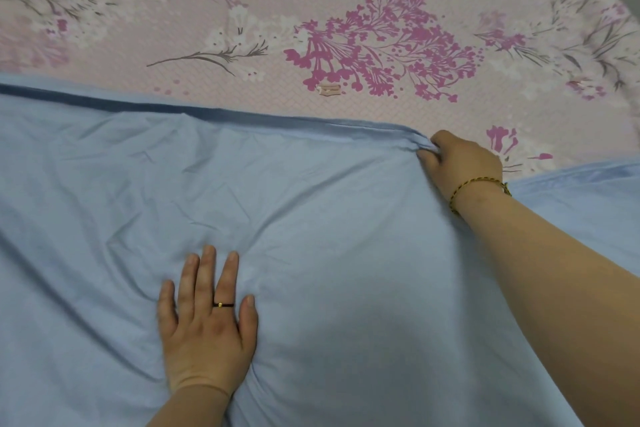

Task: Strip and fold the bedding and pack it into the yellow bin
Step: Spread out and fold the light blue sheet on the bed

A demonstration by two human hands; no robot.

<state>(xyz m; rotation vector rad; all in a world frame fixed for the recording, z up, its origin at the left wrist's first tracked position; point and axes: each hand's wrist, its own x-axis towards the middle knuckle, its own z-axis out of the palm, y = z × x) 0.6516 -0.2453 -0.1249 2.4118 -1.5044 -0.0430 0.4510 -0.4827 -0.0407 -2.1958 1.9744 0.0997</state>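
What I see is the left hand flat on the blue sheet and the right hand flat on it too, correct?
Not quite. The left hand lies flat on the sheet, but the right hand pinches its edge, per the head view.

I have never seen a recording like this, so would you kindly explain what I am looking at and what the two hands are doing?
There is no machine here: a person works with bare hands. The single picture comes from a camera worn on the person's head, looking forward and down. A blue sheet lies spread over a pink flowered mattress. The left hand, which wears a ring, rests flat on the sheet with straight fingers. The right hand, with a bracelet at the wrist, pinches the sheet's far edge.
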